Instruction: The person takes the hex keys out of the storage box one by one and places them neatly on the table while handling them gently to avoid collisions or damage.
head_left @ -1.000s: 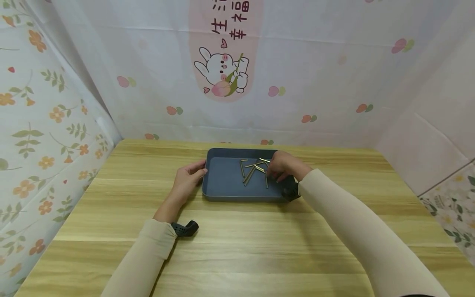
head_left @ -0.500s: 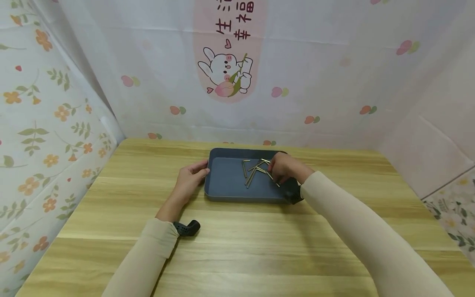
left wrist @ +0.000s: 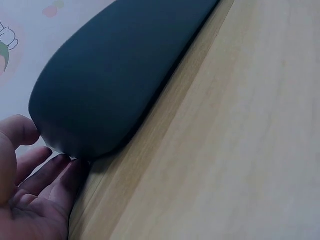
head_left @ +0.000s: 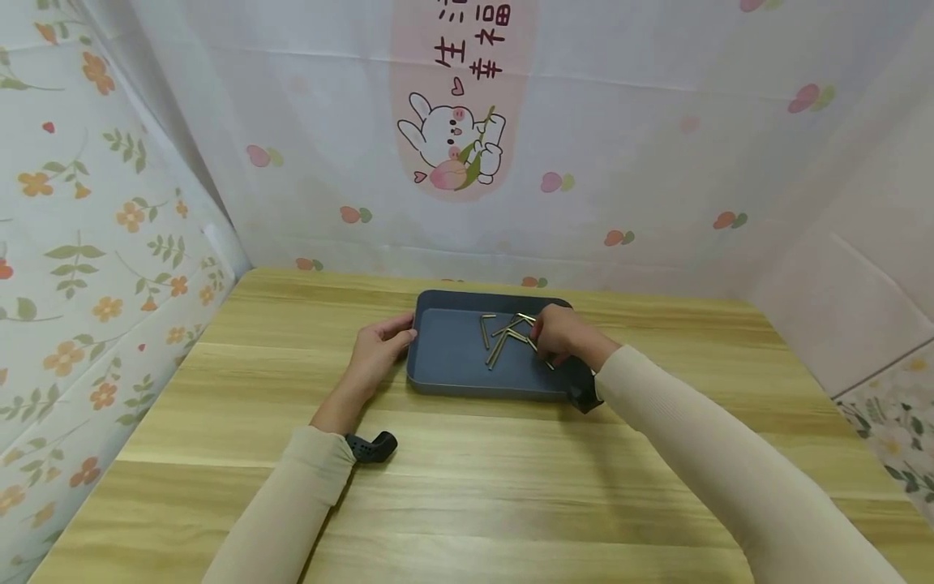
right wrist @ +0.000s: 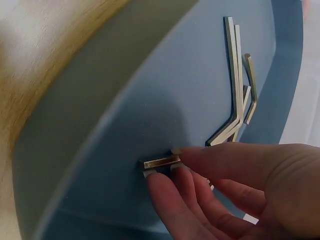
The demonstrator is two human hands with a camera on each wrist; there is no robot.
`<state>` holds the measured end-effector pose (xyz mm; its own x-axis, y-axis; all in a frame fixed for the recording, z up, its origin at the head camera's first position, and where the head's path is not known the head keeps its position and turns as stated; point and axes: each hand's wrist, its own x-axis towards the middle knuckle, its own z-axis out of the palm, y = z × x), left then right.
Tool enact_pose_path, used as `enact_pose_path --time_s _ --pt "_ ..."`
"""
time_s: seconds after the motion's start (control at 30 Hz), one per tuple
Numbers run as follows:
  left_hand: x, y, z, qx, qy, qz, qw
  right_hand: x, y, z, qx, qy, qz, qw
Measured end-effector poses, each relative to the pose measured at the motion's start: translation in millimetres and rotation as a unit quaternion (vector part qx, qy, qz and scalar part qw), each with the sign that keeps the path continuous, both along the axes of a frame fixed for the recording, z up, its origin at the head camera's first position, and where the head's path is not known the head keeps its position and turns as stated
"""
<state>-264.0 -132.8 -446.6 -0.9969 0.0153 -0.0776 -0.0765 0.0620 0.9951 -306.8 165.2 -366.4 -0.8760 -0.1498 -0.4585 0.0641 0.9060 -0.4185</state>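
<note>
A shallow blue-grey tray (head_left: pixel 452 349) stands on the wooden table. My left hand (head_left: pixel 375 349) rests against its left end, with the thumb and fingertips touching the outer wall (left wrist: pixel 100 85). Inside the tray's right part, my right hand (head_left: pixel 565 332) pinches a brass-coloured hex key (right wrist: pixel 161 162) between thumb and fingers, low over the tray floor. Part of that key is hidden by the fingers. Several more L-shaped hex keys (right wrist: pixel 233 70) lie crossed and overlapping beside the right hand. One hex key (head_left: pixel 484 332) lies slightly apart, left of the pile.
The tray's raised walls surround the keys. Bare wooden tabletop (head_left: pixel 467 495) extends in front of the tray and to both sides. A patterned white cloth (head_left: pixel 321 146) hangs behind the table, and a floral cloth (head_left: pixel 109 308) hangs on the left.
The lower end of the hex key at my right hand has swung to the right, from nearly upright in view to slanted. My left hand stays at the tray's end. The head view shifts slightly.
</note>
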Motion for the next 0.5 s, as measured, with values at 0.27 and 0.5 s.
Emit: enact_pose_path --time_s 0.27,0.5 --pt "-0.6 1.4 -0.7 0.007 0.001 -0.005 1.0 0.8 1.9 -1.8 0.002 0.007 -0.007 1.0" --pt "-1.2 0.5 -3.1 0.001 0.008 0.006 0.9999 2.1 2.4 -3.0 -0.019 0.002 -0.005 1.0"
